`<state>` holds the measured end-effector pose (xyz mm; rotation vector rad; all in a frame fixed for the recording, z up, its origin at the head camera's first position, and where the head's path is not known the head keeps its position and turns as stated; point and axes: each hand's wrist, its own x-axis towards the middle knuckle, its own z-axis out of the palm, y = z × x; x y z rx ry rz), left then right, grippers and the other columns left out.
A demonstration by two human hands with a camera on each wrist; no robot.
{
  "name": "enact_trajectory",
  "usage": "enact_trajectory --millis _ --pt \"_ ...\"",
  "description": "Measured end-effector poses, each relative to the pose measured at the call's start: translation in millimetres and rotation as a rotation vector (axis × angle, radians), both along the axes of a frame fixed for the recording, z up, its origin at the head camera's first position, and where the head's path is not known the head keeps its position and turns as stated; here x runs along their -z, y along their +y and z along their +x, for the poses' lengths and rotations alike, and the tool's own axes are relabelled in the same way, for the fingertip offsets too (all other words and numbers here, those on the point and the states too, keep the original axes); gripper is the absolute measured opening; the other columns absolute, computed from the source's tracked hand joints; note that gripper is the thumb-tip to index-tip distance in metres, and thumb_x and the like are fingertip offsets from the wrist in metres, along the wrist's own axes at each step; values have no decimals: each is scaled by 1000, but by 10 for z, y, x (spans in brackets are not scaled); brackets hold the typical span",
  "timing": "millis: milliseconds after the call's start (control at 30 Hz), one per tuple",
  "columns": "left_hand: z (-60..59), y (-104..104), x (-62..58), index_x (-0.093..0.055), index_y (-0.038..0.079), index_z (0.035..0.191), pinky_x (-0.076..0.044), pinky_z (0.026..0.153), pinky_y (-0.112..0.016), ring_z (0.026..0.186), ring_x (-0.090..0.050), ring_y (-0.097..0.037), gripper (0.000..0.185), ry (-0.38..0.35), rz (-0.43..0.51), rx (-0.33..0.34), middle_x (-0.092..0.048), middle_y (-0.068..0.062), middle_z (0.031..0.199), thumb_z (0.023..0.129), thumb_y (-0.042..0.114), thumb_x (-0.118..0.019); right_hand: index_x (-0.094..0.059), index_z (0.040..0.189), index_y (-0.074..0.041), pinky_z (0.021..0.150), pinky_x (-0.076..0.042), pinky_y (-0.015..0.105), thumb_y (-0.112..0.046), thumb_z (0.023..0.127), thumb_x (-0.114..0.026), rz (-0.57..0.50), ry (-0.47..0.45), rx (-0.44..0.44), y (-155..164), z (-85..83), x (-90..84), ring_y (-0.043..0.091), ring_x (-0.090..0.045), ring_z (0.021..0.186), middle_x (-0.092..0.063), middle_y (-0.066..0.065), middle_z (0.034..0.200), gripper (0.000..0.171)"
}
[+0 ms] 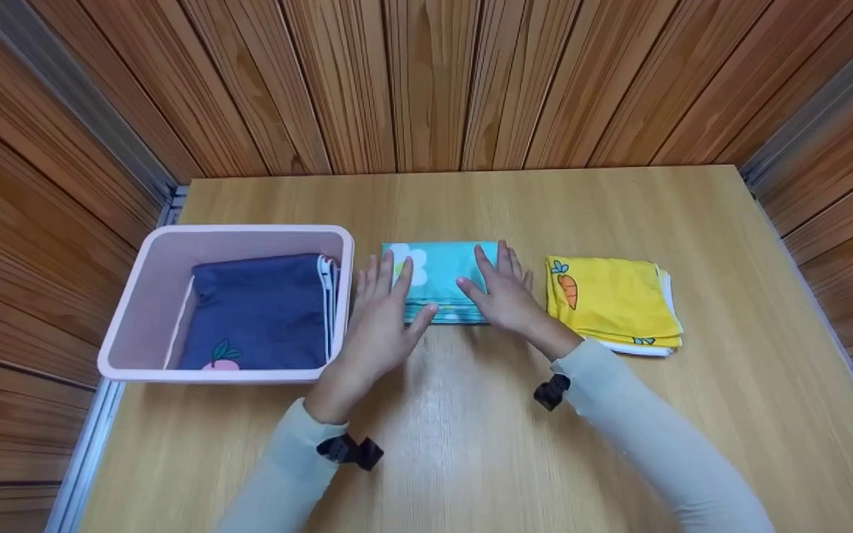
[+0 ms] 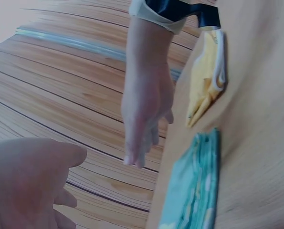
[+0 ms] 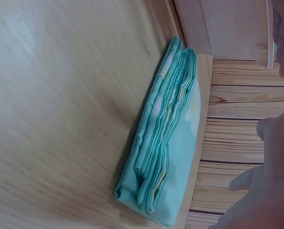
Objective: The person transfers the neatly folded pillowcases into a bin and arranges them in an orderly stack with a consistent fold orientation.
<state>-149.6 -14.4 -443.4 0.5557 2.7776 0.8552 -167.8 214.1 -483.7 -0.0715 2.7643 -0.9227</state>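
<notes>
Nearest, the left hand and right hand flank the folded teal cloth on the wooden table, fingers straight and slightly spread, apparently squaring its edges; whether they touch it is unclear. Beyond lie a pink bin holding a navy cloth, and a folded yellow cloth.

near side: bare table, open to both hands | left: pink bin wall blocks, just beside teal cloth | right: yellow cloth near, narrow gap between the cloths | far: table strip free up to wooden wall
</notes>
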Motion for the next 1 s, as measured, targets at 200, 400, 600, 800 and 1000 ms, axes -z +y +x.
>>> enact_trajectory --millis 200,400,600,800,1000 --pt "-37 96 194 -25 15 163 -4 125 -53 156 6 -32 78 -6 -35 -27 -5 -11 171 101 51 -55 -12 164 -9 117 4 69 -57 106 -39 -10 -20 20 48 -6 65 43 10 154 10 25 168 80" --pt "-96 205 368 -25 16 163 -8 124 -53 156 2 -34 77 -23 9 -94 -5 -11 171 101 49 -57 -10 164 -9 121 0 63 -57 106 -39 -43 -41 47 68 -15 86 42 10 154 9 26 167 81" --pt "-162 337 561 -26 10 162 -9 124 -53 156 0 -35 76 -45 144 -203 -4 -15 171 102 44 -58 -4 164 -11 121 -7 62 -57 106 -39 -132 -83 100 92 -42 138 39 10 155 11 23 168 83" --pt "-225 383 731 -26 7 161 -11 124 -55 156 -6 -37 75 -65 235 -330 -7 -19 170 103 40 -57 0 164 -8 123 -7 59 -54 107 -37 -212 -95 156 124 -58 193 38 7 155 8 24 168 82" --pt "-263 374 836 -21 4 162 -13 123 -55 155 -8 -38 77 -128 286 -418 -9 -23 168 104 41 -55 -1 162 -2 124 -8 56 -47 109 -35 -282 -90 198 123 -63 237 39 0 155 0 25 168 77"
